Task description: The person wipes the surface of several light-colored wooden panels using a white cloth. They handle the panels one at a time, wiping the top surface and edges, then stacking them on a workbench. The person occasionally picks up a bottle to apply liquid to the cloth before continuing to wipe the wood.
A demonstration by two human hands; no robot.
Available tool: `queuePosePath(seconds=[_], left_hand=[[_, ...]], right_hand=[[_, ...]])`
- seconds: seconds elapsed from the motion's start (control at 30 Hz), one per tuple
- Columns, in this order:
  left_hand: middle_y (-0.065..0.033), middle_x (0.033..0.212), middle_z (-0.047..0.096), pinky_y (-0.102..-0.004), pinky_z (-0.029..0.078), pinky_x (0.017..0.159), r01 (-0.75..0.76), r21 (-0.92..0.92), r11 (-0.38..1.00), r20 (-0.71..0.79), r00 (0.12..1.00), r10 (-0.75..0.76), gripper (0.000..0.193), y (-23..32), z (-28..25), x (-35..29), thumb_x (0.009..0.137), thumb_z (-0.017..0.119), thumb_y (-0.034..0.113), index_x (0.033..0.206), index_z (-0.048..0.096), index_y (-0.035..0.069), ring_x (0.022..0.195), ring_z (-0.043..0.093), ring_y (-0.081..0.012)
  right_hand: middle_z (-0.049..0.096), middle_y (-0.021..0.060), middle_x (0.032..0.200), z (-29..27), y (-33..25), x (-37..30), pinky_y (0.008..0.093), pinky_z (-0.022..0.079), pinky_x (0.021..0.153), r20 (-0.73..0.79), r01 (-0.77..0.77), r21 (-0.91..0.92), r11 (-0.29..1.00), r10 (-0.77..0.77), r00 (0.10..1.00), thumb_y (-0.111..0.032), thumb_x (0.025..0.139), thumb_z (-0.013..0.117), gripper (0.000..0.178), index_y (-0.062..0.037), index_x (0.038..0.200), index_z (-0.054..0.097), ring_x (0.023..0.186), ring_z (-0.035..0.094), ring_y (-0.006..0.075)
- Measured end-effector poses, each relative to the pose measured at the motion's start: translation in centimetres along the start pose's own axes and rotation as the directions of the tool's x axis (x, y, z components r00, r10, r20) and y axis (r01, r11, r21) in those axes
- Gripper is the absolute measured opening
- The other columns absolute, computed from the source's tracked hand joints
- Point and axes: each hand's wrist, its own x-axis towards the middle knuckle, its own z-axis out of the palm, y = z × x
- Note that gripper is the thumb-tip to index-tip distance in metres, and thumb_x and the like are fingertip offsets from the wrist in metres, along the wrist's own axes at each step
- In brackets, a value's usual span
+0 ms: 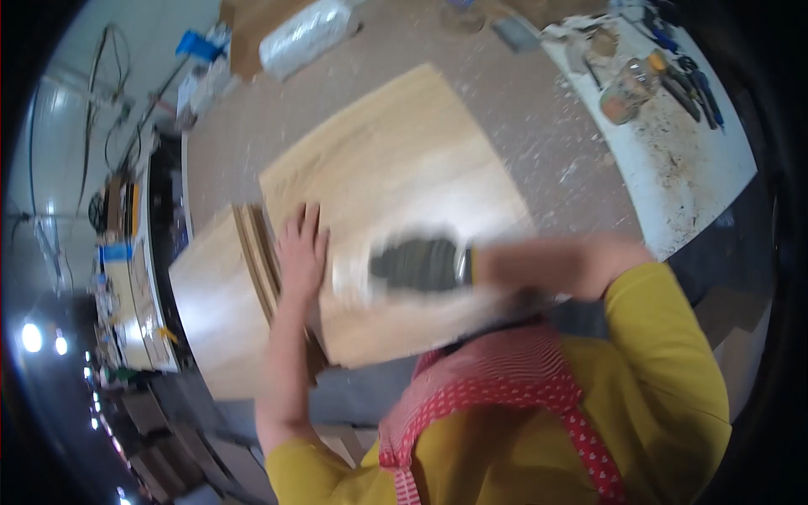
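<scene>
The wooden panel (404, 160) seems steadied at its left by the flat, empty left hand (300, 252); the blurred right hand's (417, 263) grip cannot be told.

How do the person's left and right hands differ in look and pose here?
The left hand is bare, while the right hand wears a dark glove. The left hand's fingers can be made out, pointing toward the panel's far side; the right hand is too blurred to separate its fingers and reaches in from the right. Both hands are over the pale wooden panel, the left near its left edge.
</scene>
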Motion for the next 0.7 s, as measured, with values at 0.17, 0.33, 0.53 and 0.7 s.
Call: queuePosePath(seconds=[0.17, 0.33, 0.53, 0.7], left_hand=[[-0.0141, 0.135, 0.047, -0.0463, 0.035, 0.102, -0.048, -0.063, 0.997, -0.103, 0.994, 0.042, 0.042, -2.4, 1.2, 0.7, 0.094, 0.049, 0.032, 0.134, 0.049, 0.019, 0.124, 0.044, -0.0324], [-0.0139, 0.137, 0.046, -0.0474, 0.032, 0.104, -0.072, -0.145, 0.987, -0.19, 0.981, 0.044, 0.042, -3.5, 2.0, 0.6, 0.093, 0.049, 0.035, 0.132, 0.052, 0.02, 0.129, 0.041, -0.0313], [-0.0138, 0.134, 0.049, -0.0476, 0.032, 0.104, -0.091, -0.143, 0.986, -0.273, 0.961, 0.049, 0.04, -4.0, 2.8, 0.0, 0.093, 0.048, 0.035, 0.129, 0.055, 0.017, 0.128, 0.043, -0.03], [-0.014, 0.135, 0.049, -0.0481, 0.033, 0.104, -0.126, -0.125, 0.984, -0.345, 0.936, 0.076, 0.04, -3.7, 3.7, 0.9, 0.093, 0.046, 0.034, 0.128, 0.056, 0.016, 0.127, 0.043, -0.0309]], right_hand=[[0.058, 0.0157, 0.123, -10.5, 12.4, 4.9, 0.0409, 0.043, 0.095, -0.082, -0.463, -0.304, 0.832, 0.462, 0.883, -0.02, 0.094, 0.047, 0.034, -0.0096, 0.125, 0.056, 0.109, 0.055, 0.0294], [0.064, 0.013, 0.105, 1.2, -1.4, 5.5, 0.0408, 0.05, 0.082, 0.126, -0.214, -0.107, 0.971, 0.227, 0.966, -0.016, 0.09, 0.048, 0.024, -0.0098, 0.109, 0.062, 0.094, 0.063, 0.0251], [0.063, 0.0136, 0.083, 0.1, -12.4, 4.7, 0.0394, 0.053, 0.07, 0.347, -0.106, -0.204, 0.973, 0.173, 0.922, -0.014, 0.089, 0.052, 0.019, -0.0048, 0.101, 0.063, 0.08, 0.065, 0.0265], [0.062, 0.0183, 0.097, -5.3, -7.5, -0.4, 0.0399, 0.05, 0.078, -0.085, -0.37, -0.382, 0.847, 0.366, 0.927, -0.006, 0.086, 0.058, 0.017, -0.0016, 0.102, 0.062, 0.089, 0.061, 0.0318]])
